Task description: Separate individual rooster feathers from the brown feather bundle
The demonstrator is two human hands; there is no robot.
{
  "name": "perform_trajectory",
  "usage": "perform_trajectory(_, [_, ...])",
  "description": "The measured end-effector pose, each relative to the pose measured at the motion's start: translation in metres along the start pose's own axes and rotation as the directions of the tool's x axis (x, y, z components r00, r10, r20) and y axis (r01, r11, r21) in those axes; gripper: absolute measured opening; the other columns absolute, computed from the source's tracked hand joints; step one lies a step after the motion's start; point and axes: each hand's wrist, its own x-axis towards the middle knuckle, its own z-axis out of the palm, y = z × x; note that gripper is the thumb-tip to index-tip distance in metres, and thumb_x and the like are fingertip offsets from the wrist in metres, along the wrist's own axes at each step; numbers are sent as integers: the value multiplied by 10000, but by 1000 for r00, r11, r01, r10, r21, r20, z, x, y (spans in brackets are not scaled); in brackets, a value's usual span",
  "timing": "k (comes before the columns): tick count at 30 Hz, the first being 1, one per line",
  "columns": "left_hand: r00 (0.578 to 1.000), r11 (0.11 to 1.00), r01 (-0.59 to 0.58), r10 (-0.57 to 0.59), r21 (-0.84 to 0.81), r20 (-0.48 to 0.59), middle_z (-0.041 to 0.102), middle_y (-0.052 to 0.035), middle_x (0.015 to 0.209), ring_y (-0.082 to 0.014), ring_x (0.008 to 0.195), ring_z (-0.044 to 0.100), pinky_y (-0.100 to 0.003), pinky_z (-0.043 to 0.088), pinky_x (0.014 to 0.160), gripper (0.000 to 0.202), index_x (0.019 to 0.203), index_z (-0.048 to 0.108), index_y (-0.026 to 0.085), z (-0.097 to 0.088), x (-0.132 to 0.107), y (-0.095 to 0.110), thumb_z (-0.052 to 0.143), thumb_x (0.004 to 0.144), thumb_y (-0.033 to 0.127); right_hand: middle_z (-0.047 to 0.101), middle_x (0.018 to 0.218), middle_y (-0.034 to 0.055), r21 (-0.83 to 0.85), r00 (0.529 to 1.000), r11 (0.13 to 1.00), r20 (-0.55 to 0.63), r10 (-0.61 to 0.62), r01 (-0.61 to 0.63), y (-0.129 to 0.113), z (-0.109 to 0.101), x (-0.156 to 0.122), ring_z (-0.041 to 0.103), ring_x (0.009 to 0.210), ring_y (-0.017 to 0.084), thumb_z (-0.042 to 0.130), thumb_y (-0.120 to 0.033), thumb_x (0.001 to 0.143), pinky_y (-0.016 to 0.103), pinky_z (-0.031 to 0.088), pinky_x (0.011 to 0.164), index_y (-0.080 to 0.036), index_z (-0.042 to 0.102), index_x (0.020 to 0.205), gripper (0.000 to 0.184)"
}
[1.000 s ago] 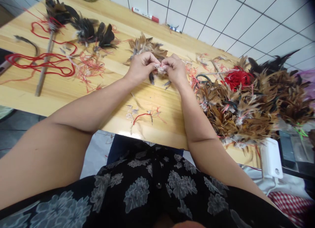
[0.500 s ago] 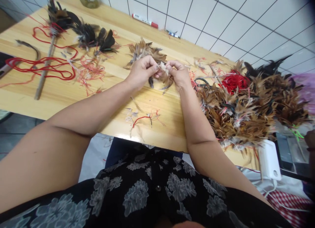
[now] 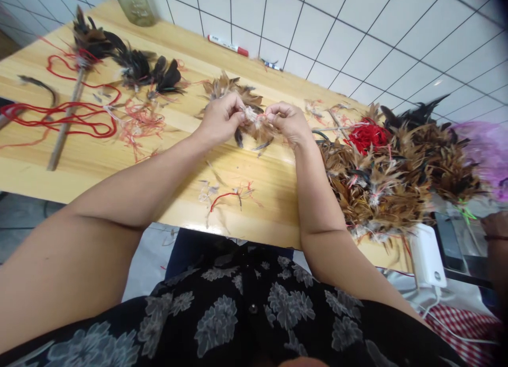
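Observation:
Between my hands is a small bunch of brown feathers point(image 3: 256, 128) with pale, fluffy quill ends. My left hand point(image 3: 223, 117) is closed, pinching the bunch by its fluffy end. My right hand point(image 3: 289, 122) is closed too, its fingertips pinching a thin red thread point(image 3: 262, 116) at the bunch's right side. Just behind my left hand lies a looser pile of brown feathers point(image 3: 232, 89). Nearer me on the table are scraps of red string point(image 3: 224, 195) and bits of fluff.
A large heap of brown feathers point(image 3: 381, 182) with a red string bundle point(image 3: 367, 135) spreads at right. At left lie a stick with dark feathers point(image 3: 69, 118), looped red cord point(image 3: 85, 125) and black feathers point(image 3: 138, 68). Markers point(image 3: 228, 45) lie by the tiled wall. Another person's hand point(image 3: 496, 227) shows far right.
My hands have moved slightly apart. The fluffy end and a red thread now show between them. The whole view has shifted slightly.

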Motion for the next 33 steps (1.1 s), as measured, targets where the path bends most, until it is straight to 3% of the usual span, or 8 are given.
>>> perform_trajectory(3, [989, 999, -8, 14, 41, -145, 763, -1, 829, -295, 1174, 750, -479, 573, 1090, 374, 886, 581, 294, -2, 1, -3, 909, 1040, 389, 672, 877, -8, -89, 996, 994, 72, -52, 58, -8, -6, 0, 670, 945, 184, 898, -245, 848, 379, 594, 999, -201, 783, 832, 124])
perform_trajectory(8, [992, 996, -14, 25, 90, -125, 694, 5, 770, -269, 1109, 732, -455, 547, 1067, 381, 895, 571, 284, -3, 3, -7, 901, 1047, 396, 687, 836, -6, -114, 945, 983, 313, -99, 141, -14, -6, 0, 678, 943, 209, 869, -171, 787, 412, 605, 1029, -220, 820, 788, 69])
perform_trajectory(13, [984, 988, -64, 86, 140, -154, 721, 12, 810, -200, 869, 615, -427, 521, 925, 366, 832, 619, 265, -2, 7, -12, 934, 988, 365, 724, 879, 3, -154, 879, 966, 462, -116, 209, -18, -6, 1, 676, 918, 194, 863, -186, 847, 406, 609, 1040, -226, 807, 807, 80])
perform_trajectory(18, [986, 994, -39, 55, 103, -157, 744, 6, 805, -262, 948, 750, -463, 595, 974, 322, 810, 662, 294, -2, 4, -9, 949, 950, 259, 700, 876, 3, -123, 833, 959, 532, -153, 255, -18, -5, 1, 652, 921, 189, 837, -205, 881, 382, 603, 1000, -227, 792, 835, 69])
perform_trajectory(21, [989, 999, 2, 5, 47, -145, 732, 3, 782, -279, 1095, 772, -458, 609, 1031, 396, 850, 643, 299, -4, 4, -7, 1004, 966, 413, 666, 865, -1, -110, 836, 965, 529, -147, 239, -17, -3, 0, 638, 931, 186, 800, -173, 891, 386, 591, 1020, -223, 765, 823, 91])
perform_trajectory(26, [992, 981, -26, 2, -194, -123, 748, 10, 825, -226, 864, 603, -475, 539, 849, 750, 878, 629, 332, -8, 16, -18, 1033, 720, 945, 650, 885, 3, -143, 941, 975, 319, -116, 168, -3, -3, 2, 648, 994, 211, 757, -204, 906, 394, 581, 1038, -235, 699, 843, 92])
perform_trajectory(29, [998, 974, 19, -31, -226, -51, 735, 38, 870, -216, 814, 553, -474, 502, 824, 737, 955, 637, 361, -10, 19, -20, 1017, 703, 940, 667, 930, 11, -182, 965, 972, 241, -105, 151, 9, -4, 3, 648, 997, 208, 705, -221, 911, 396, 567, 1037, -229, 667, 872, 55])
perform_trajectory(33, [995, 972, 46, -24, -230, 97, 777, 1, 1046, -241, 972, 639, -500, 582, 972, 812, 1175, 710, 326, -11, 12, -8, 1099, 691, 849, 686, 966, 22, -248, 966, 956, 243, -93, 154, 10, 0, 2, 641, 1002, 204, 681, -231, 921, 395, 549, 1049, -224, 665, 893, 33])
